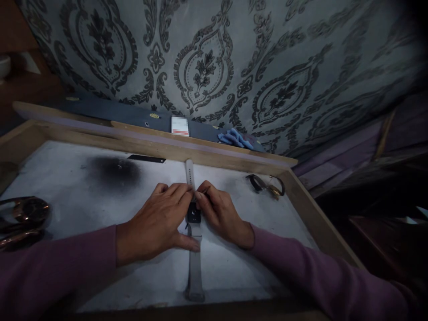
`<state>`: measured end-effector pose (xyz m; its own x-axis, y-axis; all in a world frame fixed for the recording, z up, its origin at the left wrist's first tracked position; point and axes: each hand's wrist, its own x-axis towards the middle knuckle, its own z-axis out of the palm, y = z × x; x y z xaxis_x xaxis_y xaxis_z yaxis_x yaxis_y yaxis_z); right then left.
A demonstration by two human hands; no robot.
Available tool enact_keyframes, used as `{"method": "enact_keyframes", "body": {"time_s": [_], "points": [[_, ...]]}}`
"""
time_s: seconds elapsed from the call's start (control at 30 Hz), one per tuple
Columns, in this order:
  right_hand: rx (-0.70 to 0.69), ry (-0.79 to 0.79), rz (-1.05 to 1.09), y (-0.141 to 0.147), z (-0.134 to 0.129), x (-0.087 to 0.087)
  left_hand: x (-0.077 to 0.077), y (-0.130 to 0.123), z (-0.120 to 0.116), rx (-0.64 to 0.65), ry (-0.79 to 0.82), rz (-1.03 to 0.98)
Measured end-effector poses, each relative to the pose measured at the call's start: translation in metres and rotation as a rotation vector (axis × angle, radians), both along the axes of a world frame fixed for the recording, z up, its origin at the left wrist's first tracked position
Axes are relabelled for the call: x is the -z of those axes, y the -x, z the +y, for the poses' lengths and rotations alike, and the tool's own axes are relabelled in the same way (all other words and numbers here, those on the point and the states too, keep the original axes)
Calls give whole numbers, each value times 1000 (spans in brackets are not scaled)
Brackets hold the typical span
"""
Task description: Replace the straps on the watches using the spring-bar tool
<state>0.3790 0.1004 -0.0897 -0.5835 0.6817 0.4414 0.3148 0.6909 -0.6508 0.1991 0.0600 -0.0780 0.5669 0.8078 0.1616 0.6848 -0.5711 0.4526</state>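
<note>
A smartwatch [194, 214] with a dark case and a light grey strap [195, 272] lies lengthwise on the white bottom of a wooden tray. My left hand [160, 223] rests over it from the left, fingertips at the upper end of the case and thumb on the lower strap. On the right, my right hand [222, 214] is closed in a pinch beside the top of the case. Something thin and dark shows at its fingers, too small to name. The upper strap [190, 174] stretches away beyond the fingertips toward the tray's back wall.
A black blade-like strip [147, 158] lies near the tray's back wall [157, 142]. Watches [31, 211] sit at the left, another watch [267, 185] at the right. Behind the tray are a small white box [179, 126] and a blue cloth [236, 138].
</note>
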Motion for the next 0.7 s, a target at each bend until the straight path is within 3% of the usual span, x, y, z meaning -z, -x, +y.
{"method": "enact_keyframes", "body": {"time_s": [0.7], "points": [[-8, 88, 20, 0, -1, -1, 0, -1, 0, 1, -12, 7]]}}
